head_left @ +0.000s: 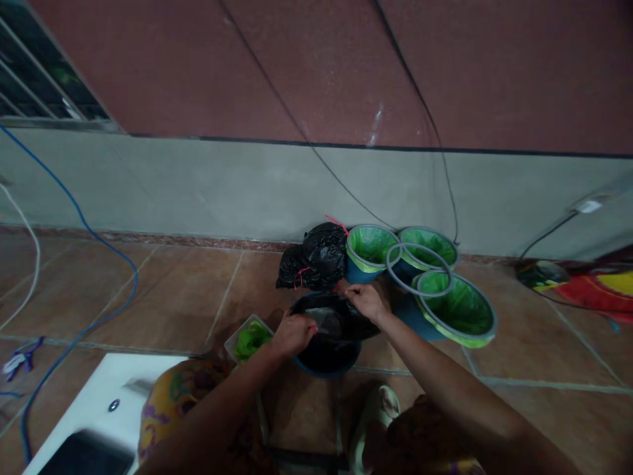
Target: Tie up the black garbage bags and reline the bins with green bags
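Observation:
A black bin bag (357,322) is stretched between my two hands over a dark blue bin (326,371). My left hand (295,335) is closed on the bag's left edge. On the far right side of the opening, my right hand (366,302) pinches the edge. Something whitish (326,321) shows in the bag's mouth; I cannot make out what it is. Right behind the bin lie tied black garbage bags (324,254) with red ties. To the left, a small white basket (231,343) holds bright green bag material (252,341).
Three blue bins with green liners (373,243) stand at the right by the wall. A loose grey ring (389,264) rests across them. A white surface (106,386) with a dark phone-like device (86,455) is at lower left. A blue hose (116,247) crosses the floor.

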### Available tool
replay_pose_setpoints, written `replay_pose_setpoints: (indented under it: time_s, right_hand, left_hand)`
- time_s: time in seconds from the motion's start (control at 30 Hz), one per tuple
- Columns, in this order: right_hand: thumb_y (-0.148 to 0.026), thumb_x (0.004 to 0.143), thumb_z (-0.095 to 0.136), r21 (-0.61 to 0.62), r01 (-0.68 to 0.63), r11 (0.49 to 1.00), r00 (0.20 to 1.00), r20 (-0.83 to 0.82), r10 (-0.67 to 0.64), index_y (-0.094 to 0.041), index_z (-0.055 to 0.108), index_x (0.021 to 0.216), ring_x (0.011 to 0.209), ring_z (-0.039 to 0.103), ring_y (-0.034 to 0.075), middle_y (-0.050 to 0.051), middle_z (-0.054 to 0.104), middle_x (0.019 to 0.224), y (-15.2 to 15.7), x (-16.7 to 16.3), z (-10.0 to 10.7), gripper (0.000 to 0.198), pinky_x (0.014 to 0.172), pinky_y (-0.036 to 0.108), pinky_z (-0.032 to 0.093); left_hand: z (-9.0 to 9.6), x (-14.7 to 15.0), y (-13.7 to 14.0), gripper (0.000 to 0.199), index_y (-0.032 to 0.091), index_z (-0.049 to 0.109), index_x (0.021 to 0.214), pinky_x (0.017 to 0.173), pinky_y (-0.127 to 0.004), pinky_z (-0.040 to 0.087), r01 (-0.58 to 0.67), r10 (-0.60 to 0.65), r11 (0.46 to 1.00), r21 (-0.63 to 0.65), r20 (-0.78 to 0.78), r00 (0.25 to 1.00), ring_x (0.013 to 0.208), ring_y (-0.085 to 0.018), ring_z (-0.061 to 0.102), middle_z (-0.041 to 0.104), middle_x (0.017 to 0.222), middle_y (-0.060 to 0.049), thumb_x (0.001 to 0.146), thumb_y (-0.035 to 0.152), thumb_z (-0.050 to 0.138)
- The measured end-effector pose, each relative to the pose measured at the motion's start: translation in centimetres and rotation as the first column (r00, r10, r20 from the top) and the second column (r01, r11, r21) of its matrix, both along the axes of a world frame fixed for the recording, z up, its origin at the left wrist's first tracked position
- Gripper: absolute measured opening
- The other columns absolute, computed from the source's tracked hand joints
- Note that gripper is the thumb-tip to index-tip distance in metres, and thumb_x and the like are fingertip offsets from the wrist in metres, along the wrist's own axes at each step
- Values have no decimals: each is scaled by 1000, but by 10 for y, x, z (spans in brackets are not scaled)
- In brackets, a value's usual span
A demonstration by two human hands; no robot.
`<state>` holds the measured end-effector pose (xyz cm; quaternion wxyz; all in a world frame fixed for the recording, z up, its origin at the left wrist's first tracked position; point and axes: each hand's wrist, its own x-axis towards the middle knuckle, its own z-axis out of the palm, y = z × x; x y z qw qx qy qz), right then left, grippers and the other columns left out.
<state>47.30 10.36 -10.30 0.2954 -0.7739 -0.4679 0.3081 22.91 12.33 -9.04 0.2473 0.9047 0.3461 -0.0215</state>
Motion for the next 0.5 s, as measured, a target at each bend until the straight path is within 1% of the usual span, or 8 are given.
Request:
replay_pose_setpoints:
  time_s: [0.07,0.17,0.23,0.3,0.33,0.37,0.43,0.5]
  right_hand:
    - [-34,78,57,74,-35,997,998,-57,39,-22,75,76,71,65,16,1,74,77,-1,-6,9,22,67,25,45]
    - [-41,78,56,219,-100,971,978,-158,137,-19,73,74,64,59,15,2,71,71,-3,-14,21,28,61,25,42]
    - [-45,79,55,260,-110,959,964,-206,167,-18,71,73,58,55,13,1,67,65,-5,-18,26,32,57,24,39]
    - [-44,77,55,254,-84,964,965,-219,142,-17,69,69,56,53,13,1,64,60,-8,-21,27,31,56,24,37]
    - [-43,76,56,256,-64,965,965,-232,126,-17,68,68,55,52,13,0,63,59,-9,-22,27,30,56,25,37]
    - [-43,76,57,269,-41,962,959,-261,113,-17,69,70,56,53,13,0,63,60,-10,-23,26,29,56,25,37]
    - [-43,77,56,310,2,951,931,-347,111,-17,69,77,57,55,13,0,64,63,-9,-22,27,29,56,24,39]
    - [-43,78,55,327,35,944,913,-395,103,-17,68,77,56,56,12,1,65,64,-6,-21,30,29,56,24,41]
  left_hand:
    - [16,0,-4,24,22,71,85,98,-39,36,-7,6,1000,29,36,999,96,-22,63,73,95,-5,91,24,48]
    - [36,-1,-9,25,21,71,80,95,-37,38,-17,5,996,92,128,992,95,-22,62,73,91,-5,91,24,48]
    - [44,-3,-9,26,20,71,79,88,-34,41,-76,68,996,35,206,976,88,-21,63,72,85,-5,90,24,48]
    - [46,-4,-8,26,19,71,79,78,-29,43,-161,191,979,-121,301,934,80,-19,63,71,80,-4,88,26,49]
    - [45,-4,-8,26,18,72,80,73,-27,44,-211,277,953,-216,351,894,76,-18,63,71,78,-4,88,29,49]
    - [44,-3,-7,27,18,72,82,68,-26,44,-257,373,913,-316,397,838,71,-16,61,71,77,-3,87,33,50]
    - [42,0,-8,31,16,71,81,59,-24,42,-317,552,806,-500,441,708,61,-14,57,69,73,-4,84,41,53]
    - [43,5,-12,33,14,69,77,54,-23,40,-338,671,704,-624,429,605,53,-12,53,68,69,-4,78,45,58]
